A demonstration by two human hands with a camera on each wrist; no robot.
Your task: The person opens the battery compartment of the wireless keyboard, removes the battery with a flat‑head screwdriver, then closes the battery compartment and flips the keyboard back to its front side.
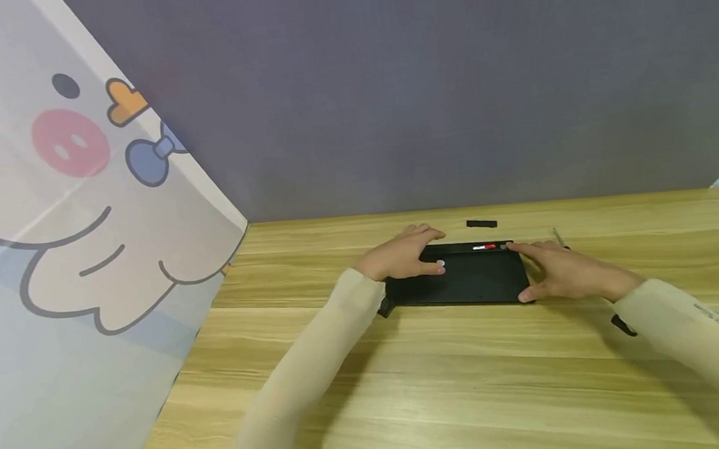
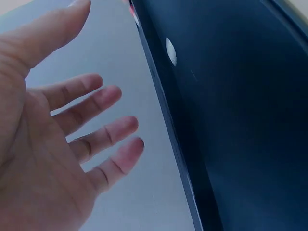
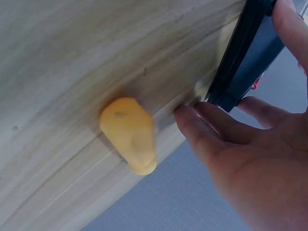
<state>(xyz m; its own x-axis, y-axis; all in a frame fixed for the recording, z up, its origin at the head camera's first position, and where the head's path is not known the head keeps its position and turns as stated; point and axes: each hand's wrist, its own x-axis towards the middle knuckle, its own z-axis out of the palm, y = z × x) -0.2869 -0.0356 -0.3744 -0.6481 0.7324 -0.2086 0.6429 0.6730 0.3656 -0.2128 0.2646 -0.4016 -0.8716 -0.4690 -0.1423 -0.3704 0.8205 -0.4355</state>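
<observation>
A: A grey wall [image 1: 419, 95] was seen behind a wooden table [image 1: 409, 402], and a cartoon-printed panel [image 1: 61, 343] was set at the left. Where was the main thing laid?

B: On the table, towards the wall: a flat black device [image 1: 482, 282], with a trough along its far edge. It was judged light, stiff and rather smooth, so liable to be slid when pressed. It was best held by its short ends, the trough being left uncovered.

A: Was it gripped?

B: Not firmly, by the look. Its right end was spanned by the right hand [image 1: 566, 269], thumb at the near corner, index finger at the far one, fingers nearly straight. The left hand [image 1: 402, 255] was held loosely spread above the left end; nothing was grasped.

A: And around it?

B: In the right wrist view a rounded orange thing [image 3: 127, 134] was shown; its nature could not be told. Behind the right hand a slim tool [image 1: 559, 237] was partly hidden, and reaching there could be hindered by it. Beyond the far edge a small black strip [image 1: 481, 223] was laid. In the trough a red-and-silver cylinder [image 1: 485, 247] was seated, small enough to be pinched by fingertips.
</observation>
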